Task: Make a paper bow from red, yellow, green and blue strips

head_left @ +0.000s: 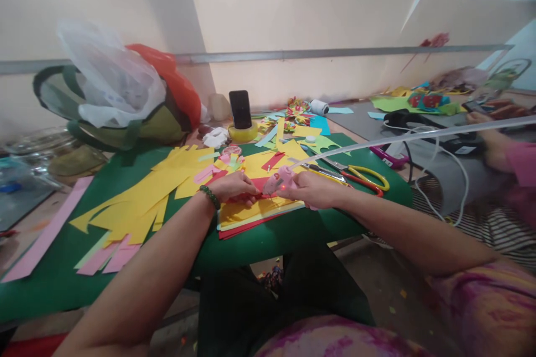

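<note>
My right hand (314, 189) is wrapped round a pink hot glue gun (277, 181) with a small red light on its side. A long whitish glue stick (377, 142) runs from its back toward the right edge. The gun's nose is close to the fingers of my left hand (237, 186), which pinch a piece of red paper (259, 184). Where the nose meets the paper is too small to make out. Both hands are over a stack of yellow and red paper sheets (251, 213) at the front of the green mat (326, 228).
Yellow paper scraps (142, 195) and a long pink strip (58, 228) lie left. Scissors (364, 175) and a box cutter (324, 172) are right of my hands. Behind stand a phone (240, 110) on a tape roll (243, 133) and a bag (154, 117). Another person's hand (486, 122) is far right.
</note>
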The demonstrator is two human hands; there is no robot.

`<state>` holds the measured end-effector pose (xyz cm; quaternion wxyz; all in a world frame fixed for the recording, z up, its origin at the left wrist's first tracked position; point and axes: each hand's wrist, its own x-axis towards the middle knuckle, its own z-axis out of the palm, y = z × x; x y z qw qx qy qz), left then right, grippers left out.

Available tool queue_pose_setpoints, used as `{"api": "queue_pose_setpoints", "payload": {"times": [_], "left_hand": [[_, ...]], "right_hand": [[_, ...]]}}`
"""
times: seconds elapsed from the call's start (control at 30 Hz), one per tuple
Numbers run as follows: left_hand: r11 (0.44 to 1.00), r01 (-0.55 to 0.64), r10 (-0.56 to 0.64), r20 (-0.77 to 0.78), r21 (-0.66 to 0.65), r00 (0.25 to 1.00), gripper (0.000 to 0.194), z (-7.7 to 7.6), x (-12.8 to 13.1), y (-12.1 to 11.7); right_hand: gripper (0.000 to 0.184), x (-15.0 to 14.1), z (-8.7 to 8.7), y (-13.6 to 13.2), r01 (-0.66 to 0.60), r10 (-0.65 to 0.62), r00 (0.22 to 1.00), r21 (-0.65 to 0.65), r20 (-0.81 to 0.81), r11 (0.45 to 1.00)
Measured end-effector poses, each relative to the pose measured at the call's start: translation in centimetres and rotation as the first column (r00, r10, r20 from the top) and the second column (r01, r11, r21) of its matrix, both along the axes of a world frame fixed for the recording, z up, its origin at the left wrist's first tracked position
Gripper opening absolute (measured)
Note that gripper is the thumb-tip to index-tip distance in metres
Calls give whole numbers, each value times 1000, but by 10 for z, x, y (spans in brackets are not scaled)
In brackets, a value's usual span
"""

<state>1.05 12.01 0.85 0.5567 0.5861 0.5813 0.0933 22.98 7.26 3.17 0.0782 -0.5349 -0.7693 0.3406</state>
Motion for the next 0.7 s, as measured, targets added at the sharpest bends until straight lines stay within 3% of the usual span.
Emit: {"api": "queue_pose_setpoints", "payload": {"times": [0.4, 0.57, 0.7], "left_hand": [[1000, -3, 4, -10, 22, 1000, 21, -1, 0, -1], [1000, -21, 21, 31, -11, 999, 27, 0, -2, 0], [1000, 7, -10, 169, 16, 986, 36, 10, -12, 1]], "right_hand": [[56, 8, -1, 4, 8, -9, 1000, 57, 25, 998], [51, 27, 3, 8, 120, -102, 986, 137, -132, 983], [54, 55, 9, 12, 277, -187, 924, 245, -335, 929]]}}
